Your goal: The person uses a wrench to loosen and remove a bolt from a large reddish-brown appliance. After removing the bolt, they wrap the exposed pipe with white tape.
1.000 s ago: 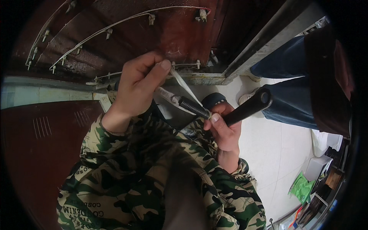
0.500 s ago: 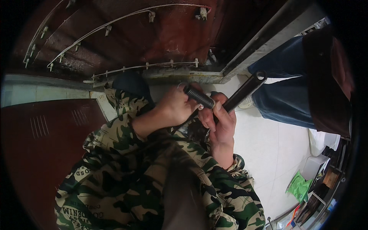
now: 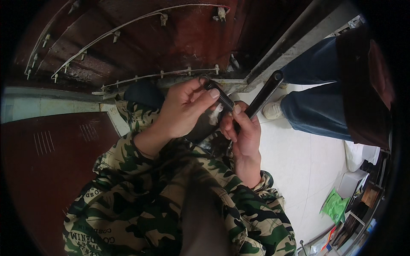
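Observation:
Between my two hands lies a black coil spring [image 3: 224, 100], slanting down to the right. With thumb and fingers my left hand [image 3: 181, 109] pinches its upper end, where a thin wire loop [image 3: 203, 80] sticks out. The spring's lower end meets the thumb and fingers of my right hand [image 3: 244, 130]. That same hand is closed around a black metal bar [image 3: 264, 94] with a round hole near its far end. The bar's lower part is hidden by my fingers. A small whitish scrap [image 3: 216, 114] shows below the spring; I cannot tell what it is.
Ahead stands a dark red metal panel [image 3: 141, 47] with wires strung over pale pegs. Another person in jeans [image 3: 314, 106] stands at the right on the pale tiled floor [image 3: 290, 170]. A red vented panel [image 3: 55, 158] lies left; a green bag [image 3: 335, 205] sits by shelves.
My left hand has shifted its grip, its thumb now stretched along the spring's upper end. The spring and bar have moved slightly left, and the bar stands a little steeper.

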The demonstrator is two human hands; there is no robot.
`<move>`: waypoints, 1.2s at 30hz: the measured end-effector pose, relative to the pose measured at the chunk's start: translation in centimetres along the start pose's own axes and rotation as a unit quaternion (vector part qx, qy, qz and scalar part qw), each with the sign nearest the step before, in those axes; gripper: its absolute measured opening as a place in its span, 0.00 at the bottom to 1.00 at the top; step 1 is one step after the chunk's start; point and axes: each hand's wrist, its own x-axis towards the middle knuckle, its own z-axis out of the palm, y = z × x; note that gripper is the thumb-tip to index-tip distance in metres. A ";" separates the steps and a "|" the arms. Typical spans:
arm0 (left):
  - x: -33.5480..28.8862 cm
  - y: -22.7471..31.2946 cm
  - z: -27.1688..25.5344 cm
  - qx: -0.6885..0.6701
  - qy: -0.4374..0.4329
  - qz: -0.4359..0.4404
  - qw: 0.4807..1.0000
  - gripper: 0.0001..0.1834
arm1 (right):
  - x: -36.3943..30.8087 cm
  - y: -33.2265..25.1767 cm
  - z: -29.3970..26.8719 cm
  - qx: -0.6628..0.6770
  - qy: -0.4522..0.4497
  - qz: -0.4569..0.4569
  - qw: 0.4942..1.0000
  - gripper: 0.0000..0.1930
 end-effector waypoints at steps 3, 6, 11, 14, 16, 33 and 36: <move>-0.2 0.2 -0.2 -0.031 0.022 -0.025 0.999 0.10 | 0.1 0.2 0.0 -0.037 -0.007 -0.004 0.999 0.12; 0.0 0.2 0.1 -0.036 0.063 -0.057 0.996 0.09 | 0.0 0.3 0.4 -0.011 0.005 0.024 1.000 0.11; 0.7 -0.2 0.8 -0.090 0.113 -0.017 0.989 0.09 | -0.2 -0.1 1.1 -0.023 -0.009 0.045 0.999 0.12; 0.4 -0.5 0.8 -0.072 0.095 -0.040 0.992 0.08 | -0.5 0.0 1.3 -0.055 -0.003 0.015 0.998 0.11; 0.3 -0.7 0.9 -0.075 0.086 -0.042 0.993 0.08 | -0.3 0.4 1.4 -0.051 -0.012 -0.024 0.998 0.10; 0.8 4.0 -5.1 0.255 -0.073 0.006 0.964 0.05 | -0.8 -0.6 -0.8 -0.119 0.070 -0.055 0.989 0.08; 1.0 3.6 -4.8 0.226 -0.087 0.017 0.970 0.05 | -0.9 -0.5 -1.4 -0.110 0.042 -0.069 0.991 0.07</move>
